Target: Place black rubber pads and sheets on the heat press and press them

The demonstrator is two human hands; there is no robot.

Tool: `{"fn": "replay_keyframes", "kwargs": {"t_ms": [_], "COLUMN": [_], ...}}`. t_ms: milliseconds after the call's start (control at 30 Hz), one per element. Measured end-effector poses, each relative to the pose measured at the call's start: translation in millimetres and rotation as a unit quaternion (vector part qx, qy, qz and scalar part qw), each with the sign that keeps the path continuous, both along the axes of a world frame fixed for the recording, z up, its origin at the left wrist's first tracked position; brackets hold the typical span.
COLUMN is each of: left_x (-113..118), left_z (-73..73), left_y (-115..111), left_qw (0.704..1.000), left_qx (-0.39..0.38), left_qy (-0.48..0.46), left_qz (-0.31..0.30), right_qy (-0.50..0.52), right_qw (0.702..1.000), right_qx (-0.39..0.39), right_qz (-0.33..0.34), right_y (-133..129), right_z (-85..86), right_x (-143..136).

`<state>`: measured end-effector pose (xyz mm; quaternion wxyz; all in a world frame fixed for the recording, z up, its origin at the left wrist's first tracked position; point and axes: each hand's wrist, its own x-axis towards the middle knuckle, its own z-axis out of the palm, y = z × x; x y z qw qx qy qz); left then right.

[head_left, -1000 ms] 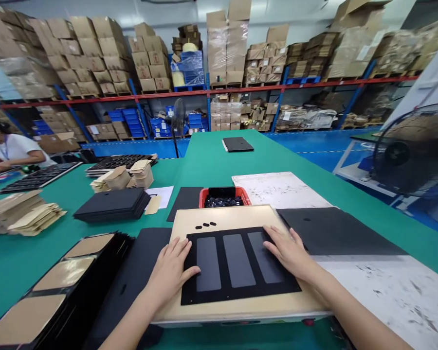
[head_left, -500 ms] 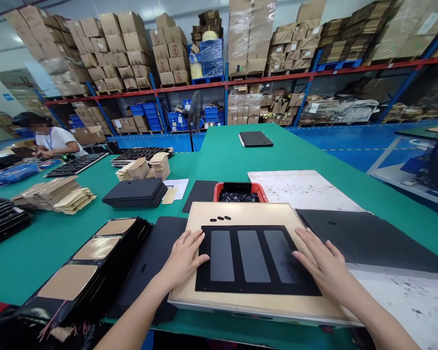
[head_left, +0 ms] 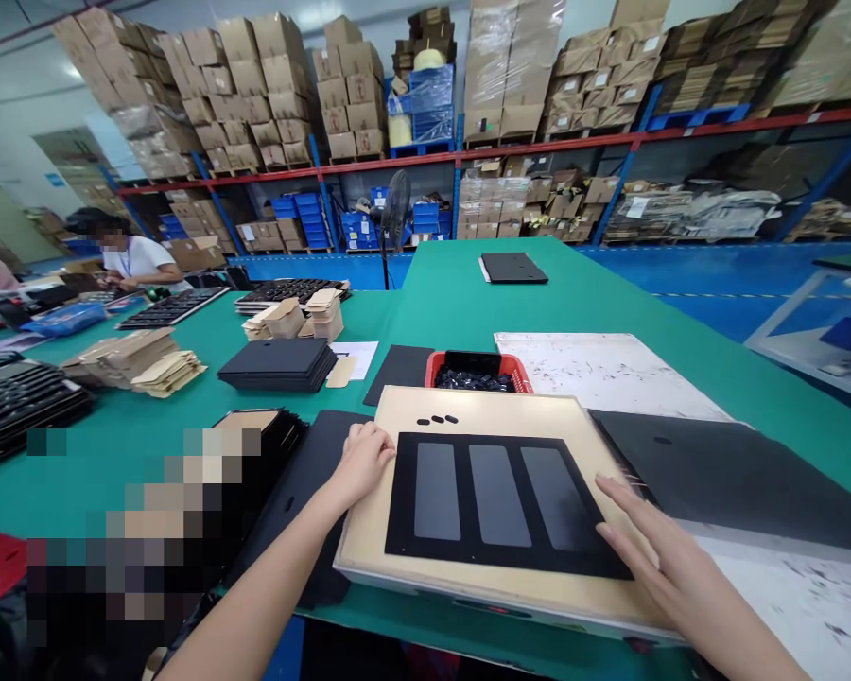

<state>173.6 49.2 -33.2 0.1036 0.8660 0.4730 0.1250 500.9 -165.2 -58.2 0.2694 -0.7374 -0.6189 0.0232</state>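
Note:
A black sheet with three grey windows [head_left: 466, 492] lies on a raised cream board [head_left: 369, 539]. My left hand [head_left: 363, 463] is at the sheet's upper left edge, its fingers curled together; what they grip, if anything, is too small to make out. Beside the sheet's right edge, my right hand [head_left: 656, 539] is open, with fingers stretched out and nothing held. Several small black oval pieces [head_left: 438, 419] lie on the board above the sheet. Right of the board is a large black sheet [head_left: 738, 473].
A red basket [head_left: 519, 373] of black pieces stands behind the board. On the green table [head_left: 460, 303], stacked black sheets [head_left: 276, 362] and tan card stacks [head_left: 324, 317] lie to the left. A person in white [head_left: 146, 260] sits at the far left. A fan [head_left: 395, 208] stands behind.
The view has shifted slightly, moving the scene rightward. My left hand's fingers, spread over the sheet's left edge before, are now curled together. My right hand has moved slightly away from the sheet's right edge.

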Motion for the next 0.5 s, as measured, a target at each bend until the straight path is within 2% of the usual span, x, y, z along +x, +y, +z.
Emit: {"fn": "replay_keyframes", "kwargs": {"t_ms": [133,300,500], "left_x": [3.1,9.6,4.1], "left_z": [7.2,17.6,34.7], "left_y": [-0.7,-6.8,-33.7], "left_qw": [0.997,0.989,0.977], "left_qx": [0.013,0.030,0.035], "left_qy": [0.057,0.131,0.190], "left_qz": [-0.040,-0.065,-0.090], "right_qy": [0.012,0.019,0.005], "right_qw": [1.000,0.996,0.986], "right_qx": [-0.022,-0.090,-0.168], "right_qz": [-0.004,0.006,0.013], "right_y": [-3.4,-5.8,-8.4], "right_z": [1.9,0.5,11.3], "right_x": [-4.2,-8.4,-14.2]}}
